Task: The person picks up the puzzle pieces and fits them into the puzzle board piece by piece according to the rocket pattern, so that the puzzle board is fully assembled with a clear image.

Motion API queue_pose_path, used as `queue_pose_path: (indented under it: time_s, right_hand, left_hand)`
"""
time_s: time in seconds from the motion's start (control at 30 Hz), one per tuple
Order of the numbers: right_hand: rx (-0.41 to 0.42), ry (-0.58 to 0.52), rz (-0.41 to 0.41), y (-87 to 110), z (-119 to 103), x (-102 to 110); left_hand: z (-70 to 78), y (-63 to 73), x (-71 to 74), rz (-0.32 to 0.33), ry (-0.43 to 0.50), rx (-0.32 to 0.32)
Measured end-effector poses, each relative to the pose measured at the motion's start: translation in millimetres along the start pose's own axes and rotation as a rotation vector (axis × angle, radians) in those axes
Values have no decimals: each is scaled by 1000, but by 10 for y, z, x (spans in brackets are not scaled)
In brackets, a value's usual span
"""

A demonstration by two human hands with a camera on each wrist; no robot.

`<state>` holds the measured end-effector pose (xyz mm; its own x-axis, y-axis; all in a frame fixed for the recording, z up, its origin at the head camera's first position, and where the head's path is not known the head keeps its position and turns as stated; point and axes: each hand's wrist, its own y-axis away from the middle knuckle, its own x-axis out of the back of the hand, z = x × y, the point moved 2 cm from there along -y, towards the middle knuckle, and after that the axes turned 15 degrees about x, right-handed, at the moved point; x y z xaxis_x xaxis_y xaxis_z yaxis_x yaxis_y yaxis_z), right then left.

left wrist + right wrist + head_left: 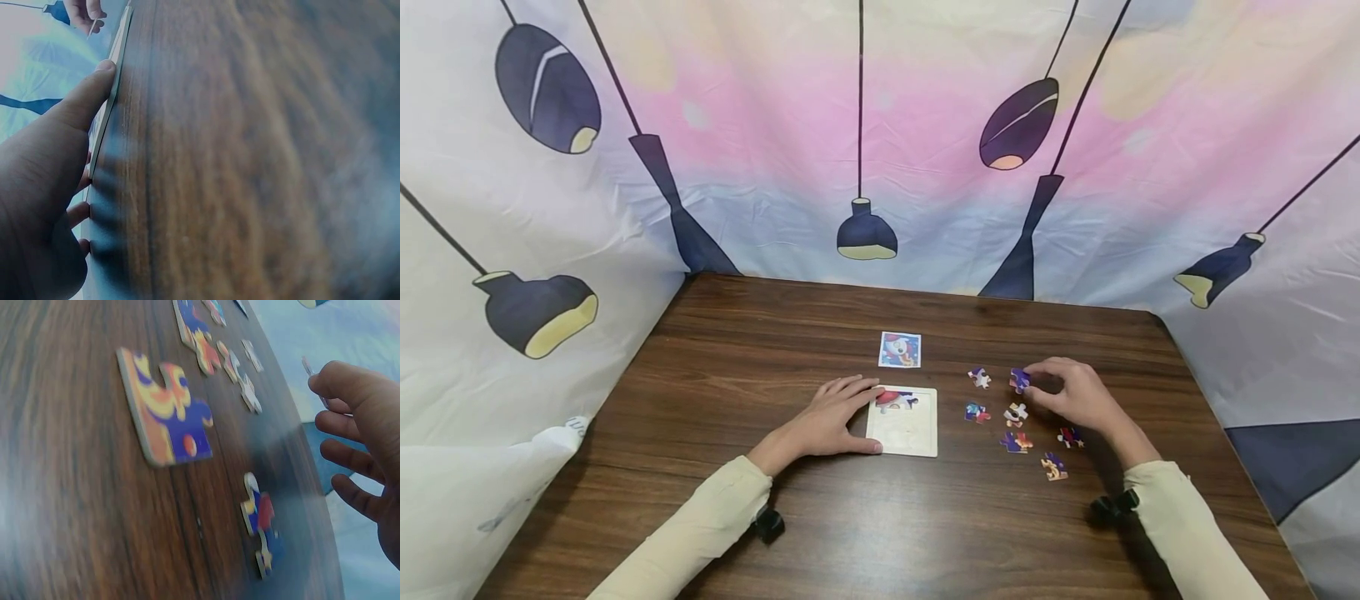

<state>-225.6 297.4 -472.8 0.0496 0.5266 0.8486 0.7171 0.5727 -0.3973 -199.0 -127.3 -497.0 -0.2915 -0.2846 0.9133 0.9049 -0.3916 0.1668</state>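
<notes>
My right hand (1078, 398) pinches a purple puzzle piece (1019, 381) between thumb and fingers. In the right wrist view, that piece (306, 365) shows edge-on at the fingertips, raised off the table. My left hand (827, 419) lies at the left side of a pale square puzzle tray (902, 435), its fingers stretched out. The index fingertip touches the tray's upper left corner and the thumb rests at the lower left. In the left wrist view the thumb (94, 87) presses the tray's edge. A fitted section with red and white print (895, 400) fills the tray's top left.
Several loose puzzle pieces (1017, 442) lie right of the tray, including a yellow-and-purple one (1054, 467) at the front and a red-and-blue one (1071, 437) under the right wrist. A small picture card (899, 350) lies behind the tray. A printed curtain (775, 225) borders the wooden table (760, 333).
</notes>
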Motion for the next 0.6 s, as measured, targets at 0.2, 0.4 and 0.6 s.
queue_pose_path:
  time_s: [0.2, 0.4, 0.6]
  right_hand:
    - [5, -23, -26, -117, -115, -48]
    - [55, -36, -18, -255, -210, -121]
    - [64, -83, -20, -383, -317, -244]
  left_hand:
    - [7, -3, 6, 4, 5, -2]
    - [9, 1, 13, -2, 6, -2]
    - [5, 4, 14, -7, 2, 3]
